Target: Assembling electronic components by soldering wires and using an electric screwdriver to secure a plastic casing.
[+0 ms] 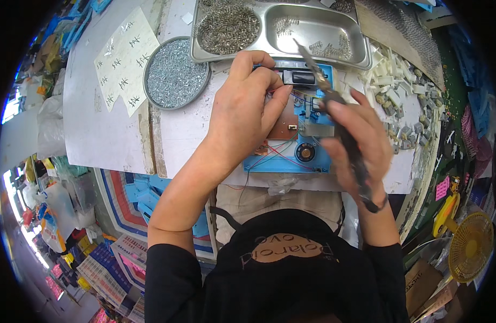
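1. By the left hand (242,102), the upper left edge of a blue plastic housing (283,166) is touched; its thumb and forefinger are curled close together, but whether anything is pinched between them cannot be told, since the fingertips are partly hidden.
2. In the right hand (369,132), slightly blurred, a long pointed tool (330,96) is grasped, with the fingers wrapped loosely around its dark handle; its tapering metal tip is aimed up and away, above the housing.
3. The housing is set on the white table (108,142), between the two hands. In it are seen a flat brown circuit board (279,130), a round dark speaker (305,152), a glossy black rectangular part (303,78) and thin red and green wires (275,155), loosely looped.
4. Beyond it, a smooth, shiny steel tray (366,51) is placed, in whose rounded compartments coiled metal springs (226,27) are held, heaped densely at left and scattered at right.
5. At left, a round dish (147,83) is filled with small silvery screws (175,70).
6. At right, angular white plastic pieces (393,75) and small grey blocks (412,121) are piled loosely.
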The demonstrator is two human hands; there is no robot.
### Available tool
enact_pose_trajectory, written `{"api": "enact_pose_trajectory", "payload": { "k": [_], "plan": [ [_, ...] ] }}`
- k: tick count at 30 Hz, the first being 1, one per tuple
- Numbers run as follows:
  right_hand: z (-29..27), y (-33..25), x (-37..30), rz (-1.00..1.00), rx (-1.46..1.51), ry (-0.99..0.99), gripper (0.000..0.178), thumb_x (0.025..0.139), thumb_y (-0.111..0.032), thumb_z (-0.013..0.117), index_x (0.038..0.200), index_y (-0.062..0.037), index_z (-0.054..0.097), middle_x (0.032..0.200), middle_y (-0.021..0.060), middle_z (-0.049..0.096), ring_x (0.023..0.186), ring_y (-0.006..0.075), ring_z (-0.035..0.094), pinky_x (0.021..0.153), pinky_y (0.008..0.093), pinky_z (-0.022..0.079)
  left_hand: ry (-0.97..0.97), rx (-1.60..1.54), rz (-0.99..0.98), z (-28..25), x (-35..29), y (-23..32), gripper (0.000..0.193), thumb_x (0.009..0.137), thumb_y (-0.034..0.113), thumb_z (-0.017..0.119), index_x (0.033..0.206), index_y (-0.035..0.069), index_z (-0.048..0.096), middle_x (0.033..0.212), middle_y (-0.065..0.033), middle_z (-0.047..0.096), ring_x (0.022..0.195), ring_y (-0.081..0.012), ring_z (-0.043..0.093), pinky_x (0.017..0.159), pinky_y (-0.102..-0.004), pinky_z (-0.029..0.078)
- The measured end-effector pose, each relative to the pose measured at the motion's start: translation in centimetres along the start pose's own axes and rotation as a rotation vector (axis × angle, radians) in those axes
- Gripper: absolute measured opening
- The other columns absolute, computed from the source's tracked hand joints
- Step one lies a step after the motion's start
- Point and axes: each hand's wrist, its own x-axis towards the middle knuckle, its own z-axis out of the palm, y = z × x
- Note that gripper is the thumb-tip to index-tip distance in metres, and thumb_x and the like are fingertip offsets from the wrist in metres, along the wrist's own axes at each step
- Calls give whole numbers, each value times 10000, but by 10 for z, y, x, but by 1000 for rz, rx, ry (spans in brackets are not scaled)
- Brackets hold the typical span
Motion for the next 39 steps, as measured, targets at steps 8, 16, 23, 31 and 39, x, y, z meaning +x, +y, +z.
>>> {"api": "enact_pose_trajectory", "payload": {
  "k": [8,16,23,31,39],
  "plan": [
    [29,7,0,32,-67,49,471,822,-132,826,1274,-128,693,999,120,700,898,292,671,1029,523,499,35,42,63,7,-1,-3,146,850,90,741,890,-8,640,1139,-156,595,786,-316,674,675,-398,555],
    [-11,10,-6,72,229,175,334,835,-79,704,1140,49,659,893,122,658,748,228,576,808,384,441,61,66,76,9,-2,-4,143,842,87,747,877,4,636,1135,-141,597,779,-298,671,665,-386,553],
    [-30,7,10,-87,138,-40,255,754,-57,671,994,28,659,692,83,584,570,206,500,598,345,402,83,69,90,12,-2,-4,148,833,82,751,864,7,628,1132,-142,598,758,-295,667,642,-382,549],
    [-21,4,10,-52,72,-98,222,821,-99,652,989,47,642,694,104,551,612,227,488,729,420,449,80,82,100,11,-3,-5,122,860,42,751,867,-9,641,1160,-134,596,713,-215,673,620,-314,549],
    [-19,4,11,-45,40,-97,230,807,-85,649,1003,35,646,690,93,562,614,232,500,719,409,450,92,82,98,12,-2,-3,133,845,55,752,865,-4,635,1147,-138,600,729,-243,669,626,-341,546]
  ]
}}
